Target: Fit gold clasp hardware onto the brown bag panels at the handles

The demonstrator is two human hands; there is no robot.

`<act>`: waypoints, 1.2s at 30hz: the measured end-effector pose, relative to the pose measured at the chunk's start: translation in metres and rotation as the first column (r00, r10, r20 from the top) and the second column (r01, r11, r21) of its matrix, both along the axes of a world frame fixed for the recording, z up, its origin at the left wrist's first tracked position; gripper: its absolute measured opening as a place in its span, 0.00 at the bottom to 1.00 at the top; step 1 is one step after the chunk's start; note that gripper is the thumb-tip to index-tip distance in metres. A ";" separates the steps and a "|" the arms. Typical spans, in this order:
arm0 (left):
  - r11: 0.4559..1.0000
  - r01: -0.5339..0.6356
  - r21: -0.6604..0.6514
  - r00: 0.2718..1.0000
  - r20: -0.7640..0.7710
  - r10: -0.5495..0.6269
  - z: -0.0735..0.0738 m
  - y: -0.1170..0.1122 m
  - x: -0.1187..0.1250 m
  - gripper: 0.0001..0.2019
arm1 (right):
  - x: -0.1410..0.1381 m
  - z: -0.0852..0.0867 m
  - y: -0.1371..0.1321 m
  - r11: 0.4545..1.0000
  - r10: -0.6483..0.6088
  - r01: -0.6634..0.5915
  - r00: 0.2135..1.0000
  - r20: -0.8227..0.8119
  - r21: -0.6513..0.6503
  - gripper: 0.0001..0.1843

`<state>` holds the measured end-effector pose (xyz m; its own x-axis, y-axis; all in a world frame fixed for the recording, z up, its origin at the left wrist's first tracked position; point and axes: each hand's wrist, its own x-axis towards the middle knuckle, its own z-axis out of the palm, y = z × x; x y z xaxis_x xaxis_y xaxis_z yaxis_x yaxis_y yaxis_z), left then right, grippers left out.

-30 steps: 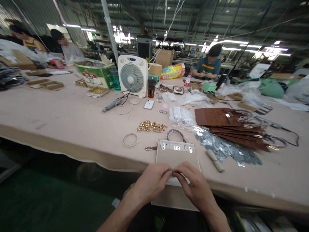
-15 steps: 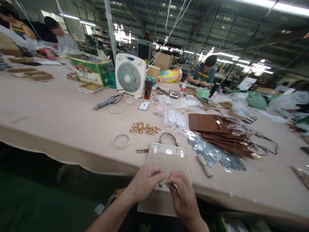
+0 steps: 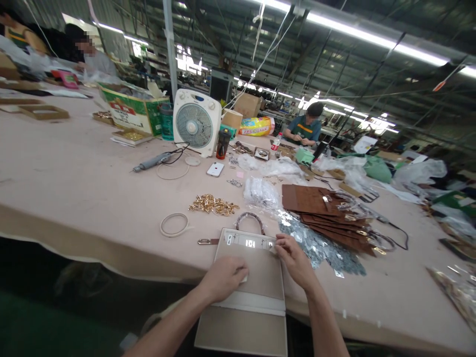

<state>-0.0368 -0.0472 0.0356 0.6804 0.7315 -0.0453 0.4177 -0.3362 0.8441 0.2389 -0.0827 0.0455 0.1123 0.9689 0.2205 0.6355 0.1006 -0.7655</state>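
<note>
Lower centre of the frame: my left hand (image 3: 223, 277) lies curled on the left side of a beige panel (image 3: 260, 287) that overhangs the near edge of the table (image 3: 74, 178); whether it grips anything, I cannot tell. My right hand (image 3: 293, 258) has its fingertips pinched together on the panel's upper right corner, beside a row of metal fittings (image 3: 250, 242). Just above lie a looped handle (image 3: 250, 217), gold hardware (image 3: 211, 204) and, to the right, stacked brown leather pieces (image 3: 320, 206).

Head-worn view, forward and down over worktable (image 3: 74, 178)
</note>
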 end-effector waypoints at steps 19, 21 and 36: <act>0.998 -0.063 -0.014 0.998 0.016 0.063 -0.003 0.001 0.001 0.13 | 0.016 -0.016 0.029 0.981 0.145 -0.143 0.989 0.007 -0.128 0.21; 0.998 -0.064 -0.013 0.998 0.017 0.064 -0.003 0.001 0.000 0.13 | 0.015 -0.018 0.029 0.983 0.138 -0.136 0.990 0.008 -0.125 0.20; 0.967 -0.022 -0.254 0.972 0.222 0.081 -0.007 0.001 0.000 0.16 | 0.015 -0.035 0.034 0.977 0.015 -0.043 0.991 -0.135 -0.208 0.28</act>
<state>-0.0366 -0.0461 0.0283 0.6554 0.7513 -0.0775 0.2151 -0.0873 0.9727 0.2540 -0.0483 0.0103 0.0980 0.9952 -0.0030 0.5270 -0.0545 -0.8481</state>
